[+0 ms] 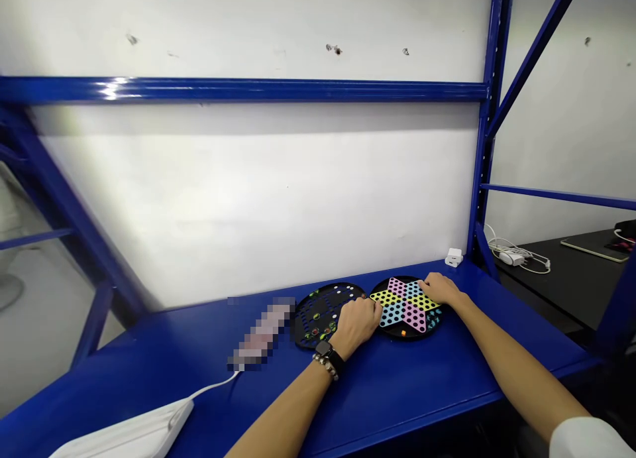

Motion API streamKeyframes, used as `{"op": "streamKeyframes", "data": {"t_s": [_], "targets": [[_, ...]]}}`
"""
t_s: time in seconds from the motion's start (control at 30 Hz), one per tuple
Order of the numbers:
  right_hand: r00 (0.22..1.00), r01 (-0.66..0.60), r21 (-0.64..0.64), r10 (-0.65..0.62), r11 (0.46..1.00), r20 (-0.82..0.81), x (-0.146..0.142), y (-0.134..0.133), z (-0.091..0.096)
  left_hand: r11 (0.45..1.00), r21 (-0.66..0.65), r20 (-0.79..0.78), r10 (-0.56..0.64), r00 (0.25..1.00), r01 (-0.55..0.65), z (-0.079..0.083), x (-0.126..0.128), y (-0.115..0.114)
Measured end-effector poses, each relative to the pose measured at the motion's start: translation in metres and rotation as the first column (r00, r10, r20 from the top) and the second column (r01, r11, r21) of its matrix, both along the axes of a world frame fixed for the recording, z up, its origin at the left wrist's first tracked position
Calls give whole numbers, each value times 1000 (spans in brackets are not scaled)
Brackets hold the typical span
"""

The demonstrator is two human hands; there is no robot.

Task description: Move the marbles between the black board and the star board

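Observation:
Two round black boards lie side by side on the blue shelf [437,385]. The right board [403,310] shows a star of pink, yellow and blue dotted fields. The left board [318,309] is dark with several small coloured marbles in its holes. My left hand [356,323], with a watch and bead bracelet at the wrist, rests curled between the two boards, fingers on the left edge of the star board. My right hand [439,288] lies on the star board's far right edge, fingers bent over it. What either hand pinches, if anything, is hidden.
A blurred pinkish patch [262,335] lies left of the boards. A white device [130,433] with a cable sits at the near left. A small white charger [454,257] stands by the blue upright [481,179]. A black table [561,266] with cables is to the right.

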State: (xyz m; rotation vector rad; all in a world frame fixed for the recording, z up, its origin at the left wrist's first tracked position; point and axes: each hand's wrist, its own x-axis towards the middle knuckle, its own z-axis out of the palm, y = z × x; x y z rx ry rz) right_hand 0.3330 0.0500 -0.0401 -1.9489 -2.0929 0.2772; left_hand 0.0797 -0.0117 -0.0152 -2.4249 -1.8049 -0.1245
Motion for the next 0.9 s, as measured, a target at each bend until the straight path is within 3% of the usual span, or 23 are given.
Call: {"op": "streamKeyframes", "data": {"t_s": [0.53, 0.7, 0.9], "targets": [[999, 10, -11, -10, 1000, 41, 0, -1, 4, 1000, -10, 3, -21, 1000, 21, -2, 3, -1], [1000, 1, 19, 0, 1000, -10, 4, 1, 2, 1000, -19, 49, 17, 999, -16, -1, 2, -1], [981, 55, 100, -35, 993, -190, 12, 14, -5, 998, -28, 128, 64, 990, -61, 8, -7, 3]]}}
